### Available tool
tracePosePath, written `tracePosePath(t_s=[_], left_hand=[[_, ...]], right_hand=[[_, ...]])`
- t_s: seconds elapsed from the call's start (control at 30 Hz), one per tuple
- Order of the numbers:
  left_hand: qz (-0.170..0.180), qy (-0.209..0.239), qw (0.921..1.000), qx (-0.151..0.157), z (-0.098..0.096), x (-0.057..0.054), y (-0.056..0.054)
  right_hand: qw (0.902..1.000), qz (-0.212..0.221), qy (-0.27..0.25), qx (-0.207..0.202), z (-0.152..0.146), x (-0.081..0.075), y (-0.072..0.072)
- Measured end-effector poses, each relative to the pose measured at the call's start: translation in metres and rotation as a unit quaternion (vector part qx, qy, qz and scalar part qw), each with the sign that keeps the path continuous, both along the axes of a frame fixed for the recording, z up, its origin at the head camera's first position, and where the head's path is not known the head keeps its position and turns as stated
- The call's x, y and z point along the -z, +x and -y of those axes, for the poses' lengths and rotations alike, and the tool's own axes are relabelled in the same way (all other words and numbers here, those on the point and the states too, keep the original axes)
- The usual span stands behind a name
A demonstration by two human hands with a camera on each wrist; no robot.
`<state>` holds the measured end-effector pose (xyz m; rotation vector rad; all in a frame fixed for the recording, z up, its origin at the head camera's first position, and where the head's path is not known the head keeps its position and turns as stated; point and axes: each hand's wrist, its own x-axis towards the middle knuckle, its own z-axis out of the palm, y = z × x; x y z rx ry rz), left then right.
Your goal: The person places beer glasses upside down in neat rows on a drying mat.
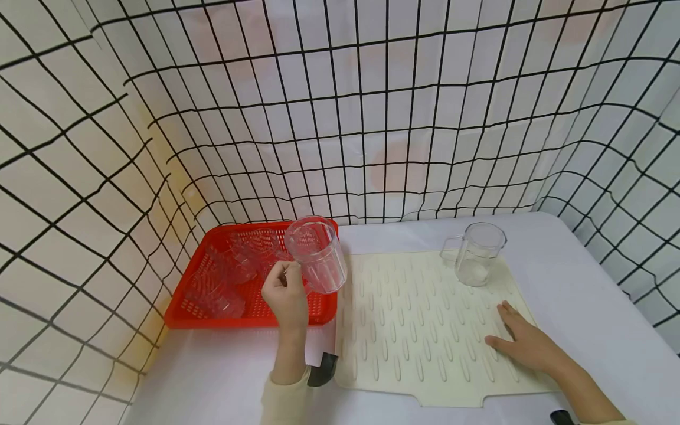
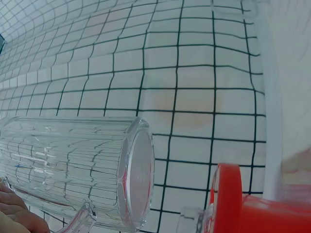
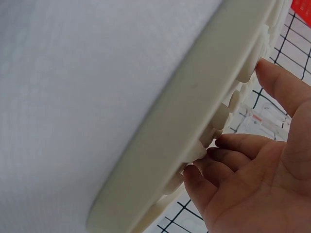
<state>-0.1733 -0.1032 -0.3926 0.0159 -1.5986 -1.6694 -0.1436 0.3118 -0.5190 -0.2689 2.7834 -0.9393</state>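
My left hand grips the handle of a clear glass mug, held over the right side of a red plastic basket. The mug tilts a little, its mouth up and toward the left. In the left wrist view the side and thick base of this mug fill the lower left, with fingertips at its handle. My right hand rests on the right part of a cream ridged drying mat, fingers spread. The right wrist view shows its fingertips touching the mat's raised ridges.
Several clear glass mugs lie in the basket. Another glass mug stands upright at the mat's back right, handle to the left. A black wire grid encloses the white table at the back and sides.
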Motion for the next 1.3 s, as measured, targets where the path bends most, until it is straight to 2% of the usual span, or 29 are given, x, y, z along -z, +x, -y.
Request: tracePosePath(t_s=[0.13, 0.27, 0.67, 0.83, 1.07, 1.17, 1.3], left_hand=[[-0.011, -0.012, 0.9998, 0.007, -0.006, 0.003, -0.004], [-0.022, -0.021, 0.9991, 0.030, -0.012, 0.006, -0.006], [-0.031, -0.032, 0.9884, 0.145, -0.028, 0.008, -0.014], [-0.021, -0.023, 0.9860, 0.164, -0.036, 0.009, -0.013], [-0.023, -0.015, 0.9787, 0.204, -0.050, 0.011, -0.014], [-0.017, -0.017, 0.9774, 0.210, -0.056, 0.012, -0.014], [-0.030, -0.036, 0.9761, 0.212, -0.062, 0.015, -0.014]], right_hand=[[1.0000, -0.003, 0.007, 0.001, 0.001, -0.001, 0.000], [0.9999, -0.010, 0.013, 0.000, 0.002, 0.000, 0.000], [0.9999, -0.013, 0.007, -0.001, 0.001, 0.000, 0.001], [0.9999, -0.015, 0.005, -0.003, 0.001, 0.001, 0.001], [0.9998, -0.017, 0.012, -0.001, 0.001, 0.000, 0.001], [0.9997, -0.018, 0.014, -0.001, 0.001, 0.000, 0.001], [0.9998, -0.018, 0.010, -0.002, 0.000, 0.001, 0.001]])
